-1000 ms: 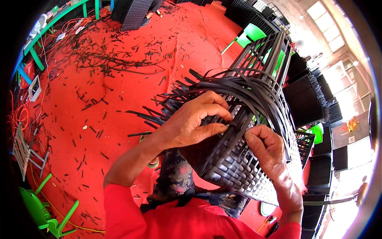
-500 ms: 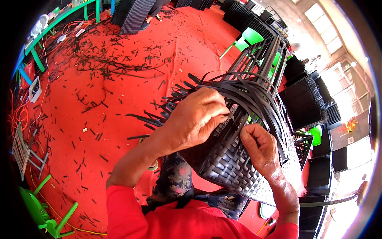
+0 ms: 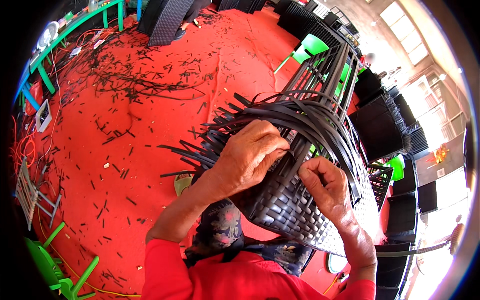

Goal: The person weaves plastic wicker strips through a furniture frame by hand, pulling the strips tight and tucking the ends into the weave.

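Woven black basketwork (image 3: 292, 207) sits right of centre in my head view, over the wearer's knees, its finished weave toward me and its bare dark bars (image 3: 330, 75) running off to the upper right. Across it arches a thick bundle of flat black strips (image 3: 300, 112), with loose ends (image 3: 187, 152) sticking out to the left.

I see the left hand (image 3: 247, 157) at the weave's upper edge, its grip closed, thumb and fingertips pinching a thin dark strip (image 3: 291, 153). Just beside it, the right hand (image 3: 327, 187) rests against the weave, thumb and bent forefinger close together; I cannot tell whether that grip has anything between them.

Below, I have the red shirt (image 3: 230, 280) and flower-patterned trousers (image 3: 222, 220). Short black offcuts (image 3: 131, 200) litter the red floor (image 3: 160, 135). Farther out stand a green chair (image 3: 313, 46) beyond the bars, another green seat (image 3: 75, 282) at lower left, dark woven pieces (image 3: 382, 122) along the right, and a white fan (image 3: 48, 34) at upper left, by a green-edged surface (image 3: 80, 27).
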A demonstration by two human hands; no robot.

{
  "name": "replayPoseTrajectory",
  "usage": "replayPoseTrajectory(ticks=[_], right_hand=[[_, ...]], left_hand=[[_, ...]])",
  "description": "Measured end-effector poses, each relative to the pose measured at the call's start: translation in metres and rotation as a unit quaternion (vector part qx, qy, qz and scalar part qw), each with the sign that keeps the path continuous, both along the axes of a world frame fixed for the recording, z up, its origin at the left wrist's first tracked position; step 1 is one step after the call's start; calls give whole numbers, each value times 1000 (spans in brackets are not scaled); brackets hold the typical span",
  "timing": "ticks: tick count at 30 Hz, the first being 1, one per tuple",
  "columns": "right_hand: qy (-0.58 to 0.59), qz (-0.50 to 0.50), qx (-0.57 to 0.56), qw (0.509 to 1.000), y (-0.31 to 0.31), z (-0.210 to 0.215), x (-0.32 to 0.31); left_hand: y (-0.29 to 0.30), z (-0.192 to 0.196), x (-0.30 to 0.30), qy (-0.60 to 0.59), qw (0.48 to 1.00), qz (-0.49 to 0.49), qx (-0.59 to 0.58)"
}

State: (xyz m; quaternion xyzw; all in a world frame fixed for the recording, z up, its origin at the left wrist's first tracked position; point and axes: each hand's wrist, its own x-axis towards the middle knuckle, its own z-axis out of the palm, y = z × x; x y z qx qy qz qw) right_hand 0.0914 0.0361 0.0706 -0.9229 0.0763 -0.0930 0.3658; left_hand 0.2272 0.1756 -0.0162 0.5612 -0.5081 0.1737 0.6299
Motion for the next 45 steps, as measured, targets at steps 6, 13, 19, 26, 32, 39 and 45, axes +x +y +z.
replayPoseTrajectory(ticks=[6,13,19,26,32,39,45], right_hand=[[90,-39,62,993,-5,9,3],[106,21,7,994,-7,15,15],[-65,51,-150,985,0,-2,-3],[-119,140,-256,949,2,-11,-2],[-66,118,-329,935,11,1,4],[-65,124,-337,931,10,1,8],[-63,123,-340,930,10,2,8]], left_hand=[[6,10,30,-4,983,-159,89],[2,9,50,112,922,-332,165],[4,-15,22,301,919,-207,152],[21,-94,17,364,921,-125,58],[27,-101,12,329,935,-127,32],[23,-70,13,247,951,-179,56],[12,-74,22,196,960,-177,90]])
